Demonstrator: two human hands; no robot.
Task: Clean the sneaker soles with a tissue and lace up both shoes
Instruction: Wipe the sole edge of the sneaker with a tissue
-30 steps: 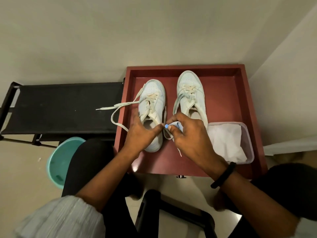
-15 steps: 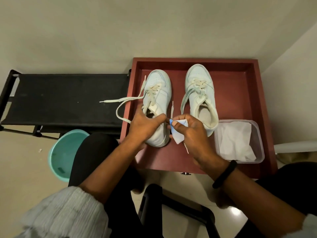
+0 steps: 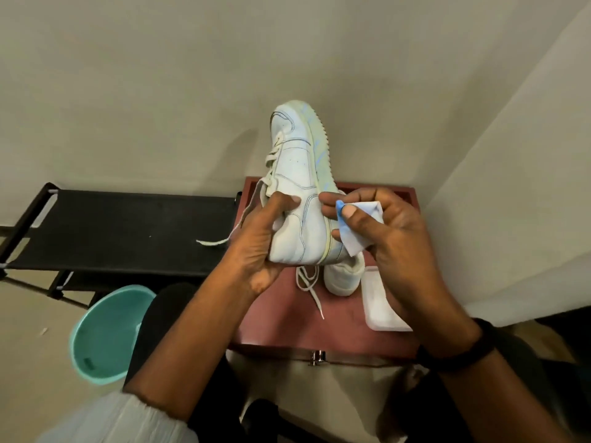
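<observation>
Left hand (image 3: 256, 247) grips white leather sneaker (image 3: 297, 174), newly lifted off red desk (image 3: 278, 327), toe twelve o'clock; right hand (image 3: 393, 247) pinches white tissue (image 3: 353, 244): sole-wiping likely next.

A black wristband (image 3: 463, 354) on the right wrist; a pale, seemingly ribbed left sleeve (image 3: 121, 420).

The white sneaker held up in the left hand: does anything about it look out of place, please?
Yes. The lifted white leather sneaker is untied: its loose cream lace trails down over the black bench. The other white sneaker on the dark red tray also has a lace lying loose.
</observation>
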